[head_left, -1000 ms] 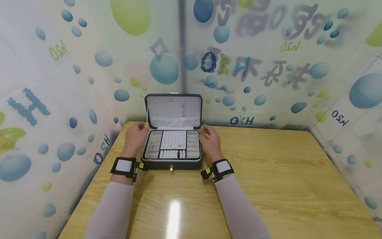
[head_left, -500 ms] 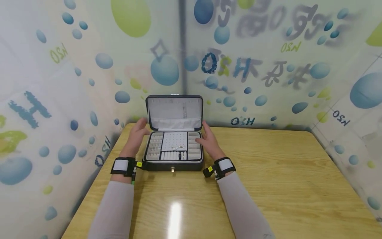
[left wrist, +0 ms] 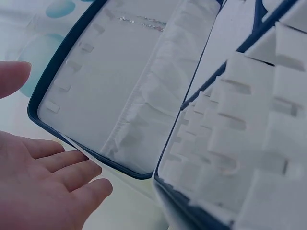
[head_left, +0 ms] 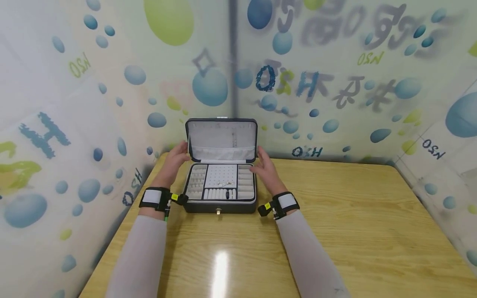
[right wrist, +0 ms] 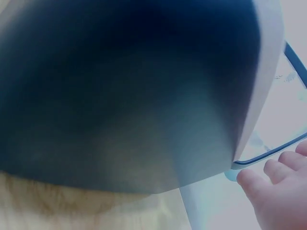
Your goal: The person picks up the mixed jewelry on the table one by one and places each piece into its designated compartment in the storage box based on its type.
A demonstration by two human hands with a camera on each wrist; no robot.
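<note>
Dark-blue rectangular jewellery case (head_left: 220, 182), lid (head_left: 222, 140) upright, frame centre, long axis across us; our left hand (head_left: 175, 162) and right hand (head_left: 265, 169) flank lid edges, equally near, fingers straight, gripping nothing.

Open dark jewellery case (head_left: 221, 194) sits on wooden table (head_left: 335, 215), lid (head_left: 222, 138) upright, near the back wall. Tray shows pale compartments and a white pegged panel (head_left: 221, 176). Left hand (head_left: 175, 162) at lid's left edge, right hand (head_left: 265, 169) at case's right side, fingers extended. Both wrists carry strapped bands.
</note>
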